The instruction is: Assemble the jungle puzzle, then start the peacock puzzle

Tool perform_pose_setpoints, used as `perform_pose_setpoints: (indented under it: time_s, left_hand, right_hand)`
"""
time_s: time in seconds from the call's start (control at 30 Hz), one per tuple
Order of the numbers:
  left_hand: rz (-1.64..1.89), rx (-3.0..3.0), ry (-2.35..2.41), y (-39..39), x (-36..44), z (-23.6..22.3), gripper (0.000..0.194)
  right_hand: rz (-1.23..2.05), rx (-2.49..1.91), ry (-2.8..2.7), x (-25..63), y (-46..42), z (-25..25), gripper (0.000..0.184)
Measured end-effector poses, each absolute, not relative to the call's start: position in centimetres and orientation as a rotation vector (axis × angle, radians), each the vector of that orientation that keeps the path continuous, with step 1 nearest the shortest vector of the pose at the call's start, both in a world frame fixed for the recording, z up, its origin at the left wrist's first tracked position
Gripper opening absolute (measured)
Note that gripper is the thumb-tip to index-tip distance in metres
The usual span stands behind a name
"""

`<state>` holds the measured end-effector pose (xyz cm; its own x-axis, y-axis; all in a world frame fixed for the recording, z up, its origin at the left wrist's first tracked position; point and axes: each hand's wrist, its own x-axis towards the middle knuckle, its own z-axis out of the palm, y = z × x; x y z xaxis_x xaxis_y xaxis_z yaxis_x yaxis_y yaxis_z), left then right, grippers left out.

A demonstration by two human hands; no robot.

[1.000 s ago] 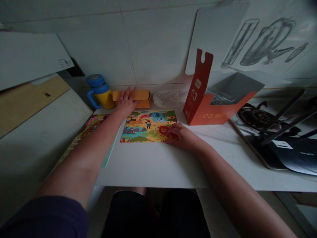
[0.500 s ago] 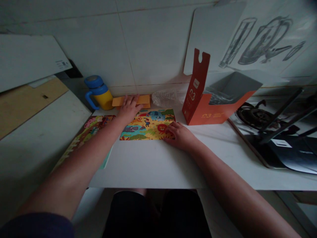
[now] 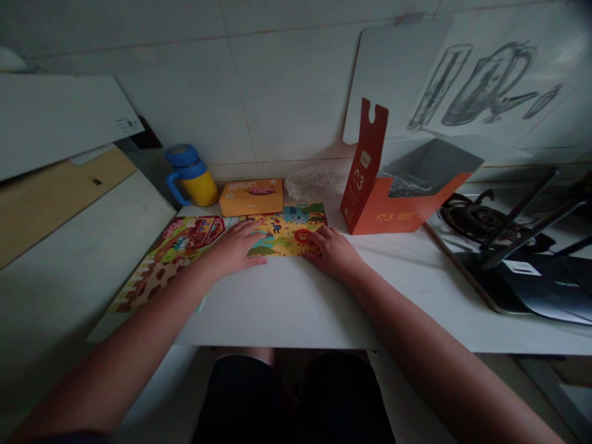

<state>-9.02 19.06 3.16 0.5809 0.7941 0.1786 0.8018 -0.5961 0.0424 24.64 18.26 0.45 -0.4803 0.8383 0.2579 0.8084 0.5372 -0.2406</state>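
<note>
A colourful animal picture board (image 3: 282, 237), showing a red lion and a blue elephant, lies flat on the white table. My left hand (image 3: 234, 250) rests over its left end, fingers spread and thumb apart, covering that side. On the lower right corner lies my right hand (image 3: 337, 253), its fingers slightly bent and apart near the lion. Behind the board stands a closed orange box (image 3: 252, 197) with a pink picture on its lid. A second picture board (image 3: 160, 271), with a farm scene, lies to the left, partly under my left forearm.
A blue and yellow mug (image 3: 198, 185) stands at the back left. Crumpled clear plastic (image 3: 309, 182) lies by the wall. An open red-orange carton (image 3: 407, 206) stands at the back right, beside a black router (image 3: 550, 283) with antennas. The table's front edge (image 3: 296, 346) is near my legs.
My left hand has left the orange box and come down toward me onto the picture board's left end. The box's flap, raised before, is now down. My right hand stays on the corner.
</note>
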Motion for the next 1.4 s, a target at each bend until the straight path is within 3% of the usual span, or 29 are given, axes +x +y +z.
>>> perform_pose_setpoints:
  time_s: [0.2, 0.47, 0.73, 0.9, 1.07, 1.4]
  left_hand:
    - [-0.248, -2.659, -1.457, 16.8, -10.3, 2.2, 0.033]
    - [-0.208, -2.546, -1.534, 17.6, -9.3, 1.3, 0.03]
    - [-0.119, -2.499, -1.631, 17.8, -6.4, 3.8, 0.027]
    - [-0.414, -2.603, -1.571, 18.9, -2.7, 4.0, 0.015]
    - [-0.786, -2.699, -1.589, 20.0, -2.0, 1.8, 0.023]
    - [-1.174, -2.632, -1.783, 19.7, -5.7, 2.8, 0.034]
  right_hand:
    - [0.096, -1.34, -2.415, 24.3, 18.2, 0.4, 0.043]
    - [0.087, -1.282, -2.397, 24.5, 18.7, 0.1, 0.027]
    - [0.097, -1.197, -2.138, 26.4, 19.3, 1.2, 0.017]
    - [0.002, -1.186, -1.905, 28.3, 18.7, 2.9, 0.035]
    - [-0.074, -1.286, -1.657, 30.0, 18.1, 3.2, 0.041]
    - [-0.562, -1.373, -1.376, 34.7, 18.6, 7.6, 0.022]
